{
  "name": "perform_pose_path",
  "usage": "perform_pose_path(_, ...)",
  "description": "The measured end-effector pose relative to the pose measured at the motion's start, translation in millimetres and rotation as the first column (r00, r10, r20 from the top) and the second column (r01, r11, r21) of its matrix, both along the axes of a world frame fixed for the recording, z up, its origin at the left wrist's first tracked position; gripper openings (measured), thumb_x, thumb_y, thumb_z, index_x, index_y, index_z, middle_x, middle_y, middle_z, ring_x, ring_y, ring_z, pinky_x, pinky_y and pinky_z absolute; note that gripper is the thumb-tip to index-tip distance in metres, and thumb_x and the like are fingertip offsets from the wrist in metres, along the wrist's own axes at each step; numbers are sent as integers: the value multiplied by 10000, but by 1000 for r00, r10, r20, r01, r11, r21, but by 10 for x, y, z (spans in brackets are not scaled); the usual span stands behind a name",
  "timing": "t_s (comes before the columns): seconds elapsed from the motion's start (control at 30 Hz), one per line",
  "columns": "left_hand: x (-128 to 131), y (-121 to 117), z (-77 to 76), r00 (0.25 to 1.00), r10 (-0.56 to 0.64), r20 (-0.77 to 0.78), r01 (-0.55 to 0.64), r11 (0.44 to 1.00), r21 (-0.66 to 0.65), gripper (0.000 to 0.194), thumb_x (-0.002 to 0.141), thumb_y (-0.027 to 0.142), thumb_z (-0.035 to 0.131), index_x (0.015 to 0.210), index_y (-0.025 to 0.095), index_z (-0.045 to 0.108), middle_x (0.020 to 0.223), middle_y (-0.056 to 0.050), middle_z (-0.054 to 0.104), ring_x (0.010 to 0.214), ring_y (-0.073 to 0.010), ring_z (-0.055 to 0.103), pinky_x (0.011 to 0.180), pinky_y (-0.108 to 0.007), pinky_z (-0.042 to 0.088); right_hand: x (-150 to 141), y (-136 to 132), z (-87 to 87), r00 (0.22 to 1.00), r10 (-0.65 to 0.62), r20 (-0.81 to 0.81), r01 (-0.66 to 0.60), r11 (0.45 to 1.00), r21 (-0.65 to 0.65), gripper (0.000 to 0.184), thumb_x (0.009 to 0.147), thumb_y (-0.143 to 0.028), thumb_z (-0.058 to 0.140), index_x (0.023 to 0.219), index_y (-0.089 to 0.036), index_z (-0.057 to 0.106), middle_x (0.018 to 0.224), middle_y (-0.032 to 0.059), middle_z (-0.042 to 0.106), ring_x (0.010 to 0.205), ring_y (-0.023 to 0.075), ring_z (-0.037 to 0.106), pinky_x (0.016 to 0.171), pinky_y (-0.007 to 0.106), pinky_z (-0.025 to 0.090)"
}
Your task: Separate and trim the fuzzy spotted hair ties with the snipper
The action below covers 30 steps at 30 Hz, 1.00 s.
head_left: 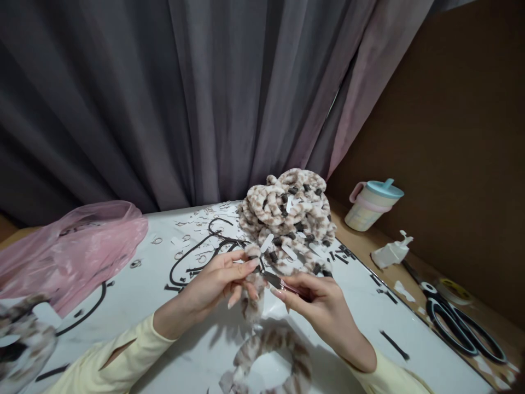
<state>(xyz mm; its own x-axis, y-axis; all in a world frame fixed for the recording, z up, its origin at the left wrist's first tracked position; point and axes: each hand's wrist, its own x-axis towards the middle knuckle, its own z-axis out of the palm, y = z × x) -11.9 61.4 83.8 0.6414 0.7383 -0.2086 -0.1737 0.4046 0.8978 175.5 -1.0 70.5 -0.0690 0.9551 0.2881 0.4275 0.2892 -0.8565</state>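
Observation:
My left hand point(229, 276) pinches one end of a brown-and-white plush strip point(253, 301), which hangs down below the fingers. A thin dark cord point(261, 264) shows at the pinched end. My right hand point(320, 303) is closed round a small snips-like tool with a dark blade point(271, 279) and a pinkish handle. Its tip points left and lies close to the cord; whether it touches cannot be made out. Below both hands, a plush ring point(283, 355) of the same pattern lies on the white table point(197, 350).
A pile of plush rings point(295, 213) with white tags stands behind my hands. Black cords point(174, 271) and small metal rings point(157, 241) lie to its left. A pink plastic bag point(102, 235) sits left; scissors point(455, 323), a white bottle point(389, 253) and a lidded cup point(371, 205) right.

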Motion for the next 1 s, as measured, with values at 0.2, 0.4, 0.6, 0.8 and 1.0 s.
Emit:
perform_pose_path(0.2,19,-37,-70,1000,30,3,-30,998,51,291,784,369,668,928,147,545,515,28,592,288,-5,337,309,-132,185,41,4,-22,982,-7,186,-19,990,137,301,821,-425,596,780,-145,696,513,6,532,451,94,401,424,213,321)
perform_pose_path(0.4,51,-55,-91,996,91,-14,-90,993,81,277,773,349,686,874,157,514,456,85,502,281,8,282,315,-133,175,64,15,-62,956,-17,292,-59,966,250,239,856,-352,568,874,-155,702,562,19,582,455,98,426,448,216,345)
perform_pose_path(0.6,41,-67,-70,991,136,-16,-132,980,147,260,780,345,675,847,156,508,460,90,482,307,-8,332,335,-123,286,124,65,-13,979,2,202,-32,989,145,277,812,-381,618,841,-121,710,535,19,577,455,98,426,432,215,337)
perform_pose_path(0.8,47,-69,-33,987,161,-13,-156,973,172,288,767,359,681,889,150,525,487,75,485,362,-43,395,327,-130,339,163,91,17,996,45,73,-42,998,-35,305,761,-414,657,732,-112,686,517,30,595,444,96,412,415,219,336)
perform_pose_path(1.0,61,-85,4,982,186,-12,-183,973,143,333,727,377,713,879,139,538,498,63,502,385,-50,415,323,-125,358,125,98,4,999,16,31,-16,1000,-3,309,749,-403,671,789,-100,718,502,32,607,424,93,433,402,210,345)
